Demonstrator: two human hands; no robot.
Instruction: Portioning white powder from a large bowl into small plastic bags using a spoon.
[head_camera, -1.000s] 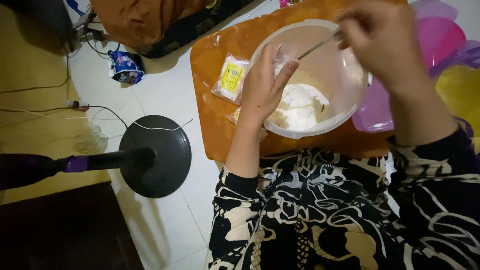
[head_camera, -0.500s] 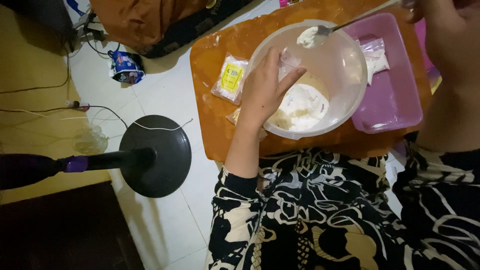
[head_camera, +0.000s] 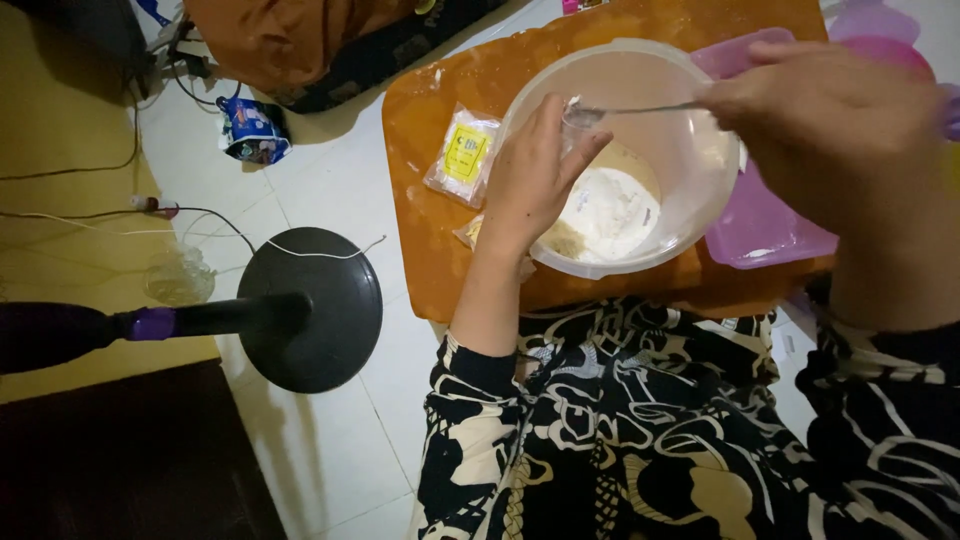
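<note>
The left hand (head_camera: 535, 180) gripped the rim of the bowl (head_camera: 640, 95) of flour on the orange worktop (head_camera: 440, 250); the right hand (head_camera: 830, 110) pinched a spoon (head_camera: 610, 112) over it, beside a pink tray (head_camera: 760, 215).

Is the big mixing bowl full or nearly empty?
Nearly empty: the bowl holds only a low heap of white flour at its bottom, walls mostly bare.

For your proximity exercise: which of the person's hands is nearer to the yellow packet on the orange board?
Left. The left hand grips the bowl rim just beside the yellow packet; the right hand holds a spoon across the bowl.
</note>
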